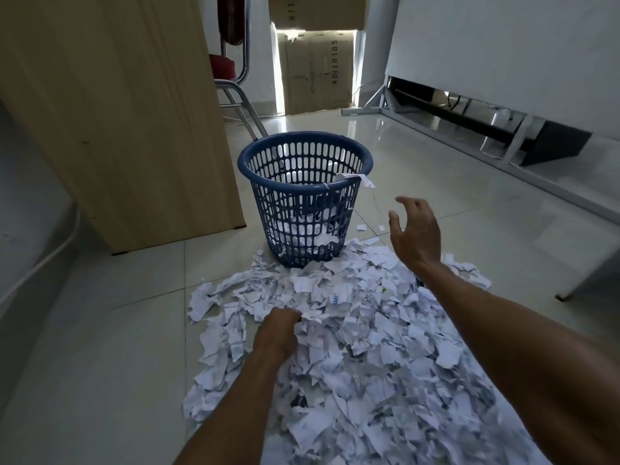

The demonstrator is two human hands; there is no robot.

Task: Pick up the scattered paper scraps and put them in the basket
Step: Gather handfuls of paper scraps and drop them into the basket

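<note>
A blue slotted plastic basket [255, 169] stands upright on the tiled floor with white scraps in its bottom and one scrap hanging over its right rim. A large heap of torn white paper scraps [352, 330] spreads from the basket's base toward me. My left hand [276, 332] is sunk into the left part of the heap, fingers curled around a bunch of scraps. My right hand [414, 229] hovers in the air to the right of the basket, below its rim, fingers spread and holding nothing. A few small scraps float or lie near it.
A wooden cabinet panel [127, 112] stands left of the basket. A red chair with metal legs [235, 92] and cardboard boxes [317, 72] are behind. A white board on a metal frame [486, 135] runs along the right. Bare floor tiles lie to the left.
</note>
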